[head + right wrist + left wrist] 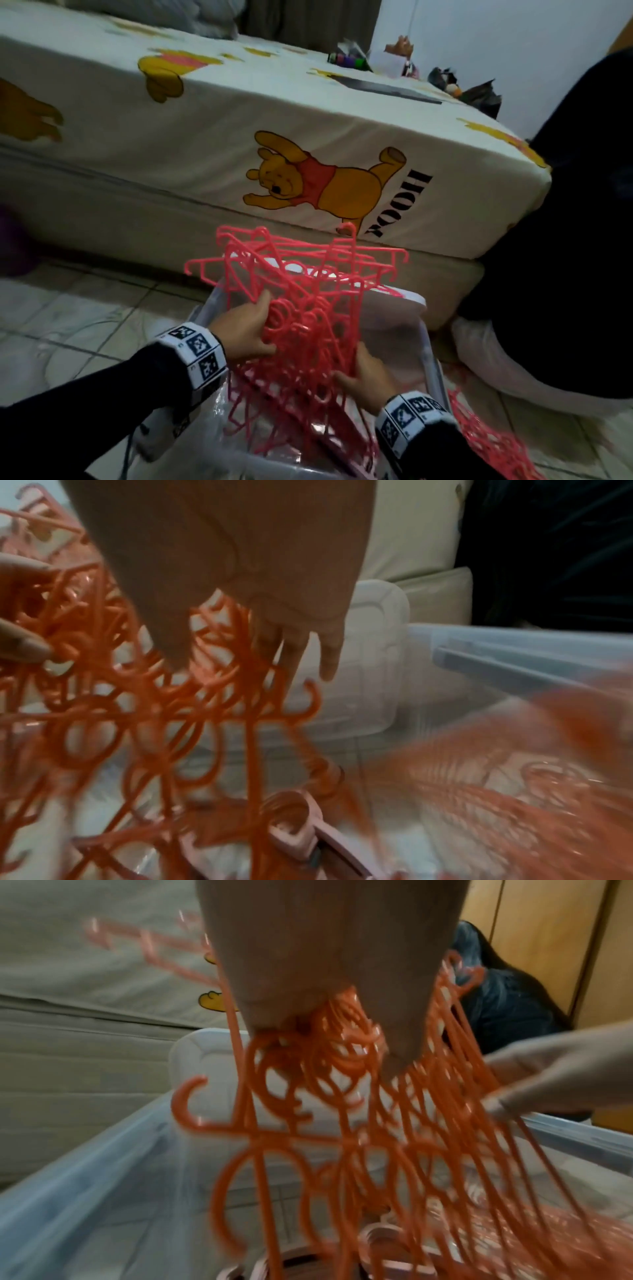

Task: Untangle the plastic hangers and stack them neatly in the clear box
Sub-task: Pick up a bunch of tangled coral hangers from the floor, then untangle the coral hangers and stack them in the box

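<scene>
A tangled bunch of pink plastic hangers [308, 308] hangs over the clear box [426, 346] on the tiled floor. My left hand [263, 322] grips the bunch on its left side, the fingers curled through the hooks [329, 1047]. On the lower right my right hand [356, 366] holds the bunch, thumb in front and fingers behind the strands. In the right wrist view the right hand [253, 653] has its fingers among the hangers [137, 696]. The lower ends of the hangers reach into the box [85, 1191]. The picture is blurred.
A bed with a cartoon bear sheet [308, 171] stands just behind the box. A dark bag or cloth [565, 240] fills the right side. More pink hangers [489, 445] lie on the floor right of the box. A pale pink clip-like piece [298, 829] lies inside the box.
</scene>
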{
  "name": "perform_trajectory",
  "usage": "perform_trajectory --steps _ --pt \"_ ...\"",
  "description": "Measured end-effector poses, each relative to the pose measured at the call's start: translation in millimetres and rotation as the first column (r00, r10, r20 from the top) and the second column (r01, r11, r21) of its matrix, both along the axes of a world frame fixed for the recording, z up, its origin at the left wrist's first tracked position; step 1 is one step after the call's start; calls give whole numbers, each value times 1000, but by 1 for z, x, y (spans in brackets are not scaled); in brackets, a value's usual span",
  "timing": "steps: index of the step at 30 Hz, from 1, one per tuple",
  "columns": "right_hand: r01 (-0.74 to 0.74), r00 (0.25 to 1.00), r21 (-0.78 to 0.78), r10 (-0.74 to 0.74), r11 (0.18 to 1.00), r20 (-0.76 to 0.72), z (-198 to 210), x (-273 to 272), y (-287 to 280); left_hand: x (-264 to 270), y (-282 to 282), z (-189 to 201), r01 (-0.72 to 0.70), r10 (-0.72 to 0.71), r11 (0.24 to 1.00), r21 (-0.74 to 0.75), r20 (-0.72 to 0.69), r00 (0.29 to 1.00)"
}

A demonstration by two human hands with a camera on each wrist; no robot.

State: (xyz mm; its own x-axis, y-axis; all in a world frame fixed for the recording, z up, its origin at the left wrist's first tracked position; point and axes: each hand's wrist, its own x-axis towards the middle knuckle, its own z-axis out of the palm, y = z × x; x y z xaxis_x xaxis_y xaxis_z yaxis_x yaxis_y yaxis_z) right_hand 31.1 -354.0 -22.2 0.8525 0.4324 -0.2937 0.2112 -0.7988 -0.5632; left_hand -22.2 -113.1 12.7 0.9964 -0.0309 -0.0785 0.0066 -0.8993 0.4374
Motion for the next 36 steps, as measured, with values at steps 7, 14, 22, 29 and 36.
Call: perform_trajectory --steps 7,14,22,29,36 --pt "-226 974 -219 217 949 -65 -10 -17 -11 -12 0 -17 120 -94 983 138 -183 979" --pt "-307 949 -568 292 764 -121 52 3 -22 -14 -10 -15 169 -122 964 206 -223 967" --pt "80 890 151 -139 985 434 126 62 -36 -10 -16 -13 199 -130 956 213 -300 945" --pt "353 933 -101 -342 930 107 78 90 -8 -10 -14 -15 249 -176 949 195 -328 928" --pt "325 932 100 -337 940 136 57 87 -23 -12 -20 -15 312 -193 913 264 -393 899"
